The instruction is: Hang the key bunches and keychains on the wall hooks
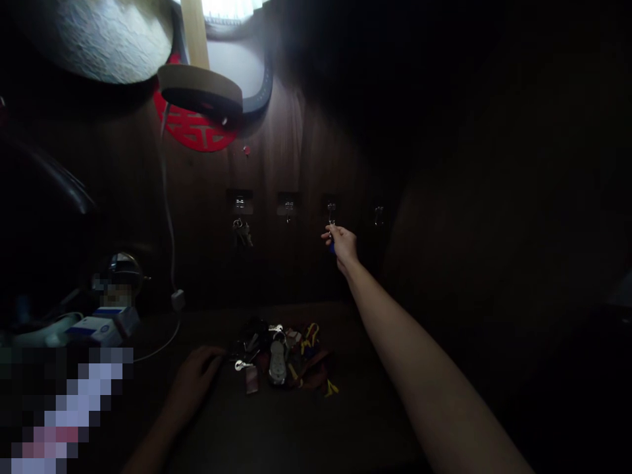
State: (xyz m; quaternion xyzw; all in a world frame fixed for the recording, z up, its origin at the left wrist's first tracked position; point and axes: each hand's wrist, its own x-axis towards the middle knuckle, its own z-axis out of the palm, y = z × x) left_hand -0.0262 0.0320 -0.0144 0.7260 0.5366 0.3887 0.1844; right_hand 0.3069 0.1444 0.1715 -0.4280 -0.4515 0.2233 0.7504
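Observation:
My right hand [343, 242] reaches out to the dark wooden wall, its fingers pinched on a keychain with a blue piece [332, 249] showing below them. Right above the fingertips is a metal wall hook [331, 207]; whether the keychain hangs on it I cannot tell. My left hand [201, 365] lies on the dark tabletop, fingers loosely stretched, and appears to hold nothing. Beside its fingertips spreads a pile of keys [241, 365] with a grey oval fob [278, 362], a pinkish tag [251, 380] and yellow and red cords [310, 337].
A bunch of keys [241, 232] hangs from the leftmost hook [239, 203]. More hooks [289, 207] line the wall. Above is a round lamp base [200, 89] with a white cable [168, 217]. White-and-blue boxes [93, 329] stand at the left. The scene is dim.

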